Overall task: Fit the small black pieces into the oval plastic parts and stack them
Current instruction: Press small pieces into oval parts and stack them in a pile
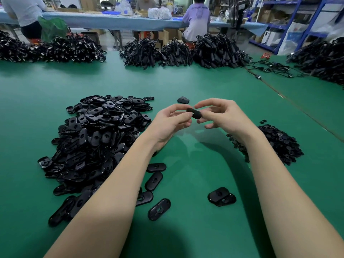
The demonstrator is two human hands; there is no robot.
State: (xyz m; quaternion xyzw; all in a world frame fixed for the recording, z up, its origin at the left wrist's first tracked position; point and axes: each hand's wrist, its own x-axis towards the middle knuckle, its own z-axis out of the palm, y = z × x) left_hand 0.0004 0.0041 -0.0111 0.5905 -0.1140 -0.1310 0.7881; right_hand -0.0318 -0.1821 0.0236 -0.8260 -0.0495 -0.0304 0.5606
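Note:
Both hands hold one black oval plastic part (194, 113) above the middle of the green table. My left hand (170, 123) pinches its left end; my right hand (220, 113) grips its right end with curled fingers. A big heap of oval parts (98, 135) lies to the left. A smaller heap of small black pieces (275, 144) lies to the right, partly behind my right forearm. A short stack of two oval parts (221, 197) sits near the front centre. I cannot tell whether a small piece is in the held part.
Several loose oval parts (158, 208) lie by my left forearm, and one black part (183, 100) sits beyond my hands. Piles of black cables (175, 53) line the table's far edge. People work at a blue table behind.

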